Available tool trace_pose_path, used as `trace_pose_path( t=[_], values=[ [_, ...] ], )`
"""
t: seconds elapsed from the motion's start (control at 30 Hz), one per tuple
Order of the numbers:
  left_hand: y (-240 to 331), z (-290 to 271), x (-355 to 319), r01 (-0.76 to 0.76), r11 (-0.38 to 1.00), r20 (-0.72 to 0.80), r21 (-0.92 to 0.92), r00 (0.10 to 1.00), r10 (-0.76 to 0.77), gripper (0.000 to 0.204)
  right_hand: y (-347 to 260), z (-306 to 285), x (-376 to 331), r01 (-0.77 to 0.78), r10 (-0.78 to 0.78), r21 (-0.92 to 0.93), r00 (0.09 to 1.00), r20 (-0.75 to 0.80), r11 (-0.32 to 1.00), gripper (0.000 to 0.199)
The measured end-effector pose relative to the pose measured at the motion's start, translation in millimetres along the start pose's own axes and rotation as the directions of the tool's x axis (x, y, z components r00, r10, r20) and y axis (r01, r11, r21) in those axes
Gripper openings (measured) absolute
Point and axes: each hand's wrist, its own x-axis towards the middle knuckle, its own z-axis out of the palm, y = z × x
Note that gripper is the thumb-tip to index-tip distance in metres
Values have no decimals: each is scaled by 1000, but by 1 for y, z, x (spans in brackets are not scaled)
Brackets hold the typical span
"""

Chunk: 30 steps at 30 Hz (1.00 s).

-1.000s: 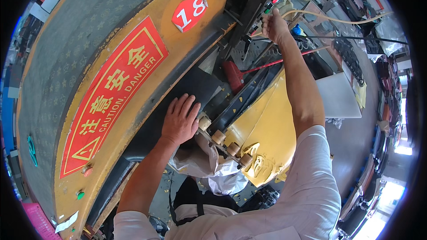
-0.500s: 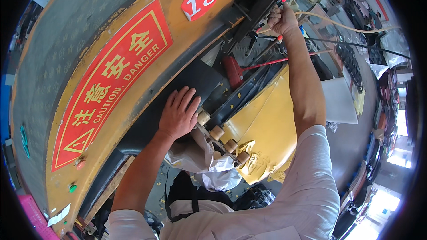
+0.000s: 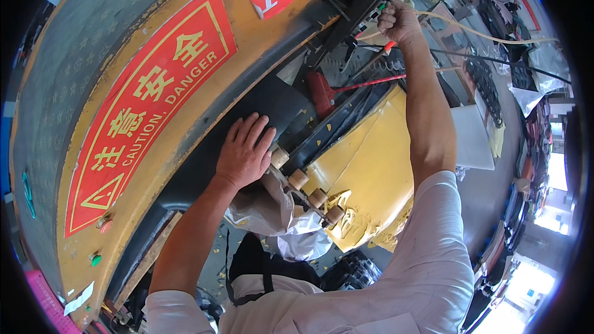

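Observation:
My left hand point(image 3: 242, 151) lies flat, fingers stretched out, on a black surface point(image 3: 198, 179) beneath the yellow machine body point(image 3: 247, 59). Just right of it runs a row of several pale rollers point(image 3: 298, 179), with a whitish bag or sheet point(image 3: 263, 213) hanging below. At the upper right my right arm is stretched far out. My right hand point(image 3: 399, 21) has its fingers curled at small red and green parts point(image 3: 382, 7) by a dark frame point(image 3: 362, 9); what the fingers hold, if anything, is hidden. Under that arm a yellow sheet point(image 3: 365, 161) bears cut shapes near its lower end.
A red-headed tool point(image 3: 320, 94) with a long red handle lies between the hands. A pale hose point(image 3: 479, 34) and a dark rod point(image 3: 489, 60) cross at the right. A white board point(image 3: 471, 139) stands behind my right arm. Red and green buttons point(image 3: 95, 260) sit on the machine's lower left.
The view has shifted slightly. My right hand has shifted a little at the frame; a green part now shows beside its fingers. My left hand stays flat on the black surface.

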Motion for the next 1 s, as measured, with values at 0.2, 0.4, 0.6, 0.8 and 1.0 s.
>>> trace_pose_path(
  t=[0.2, 0.4, 0.6, 0.8, 1.0],
  values=[
    [-2, 3, -2, -14, 1000, -20, -17, 1000, 13, 52, 66, -27, -15, 120, -120, -62, 993, -4, 991, 37],
    [-6, 21, -4, -22, 999, -49, -49, 999, 20, 52, 199, -95, -99, -44, 27, -103, 987, -160, 994, 38],
    [-4, 27, -10, -31, 997, -69, -64, 997, 27, 55, 322, -98, -267, 124, -107, 34, 941, -322, 992, 39],
    [15, -9, -13, 8, 977, -126, -213, 991, -35, 55, 460, -33, -417, -126, 20, -289, 938, -345, 949, 26],
    [74, -43, -175, 31, 821, -328, -570, 907, -262, 44, 552, -42, -499, -345, 217, -697, 938, -269, 629, 23]
  ],
)
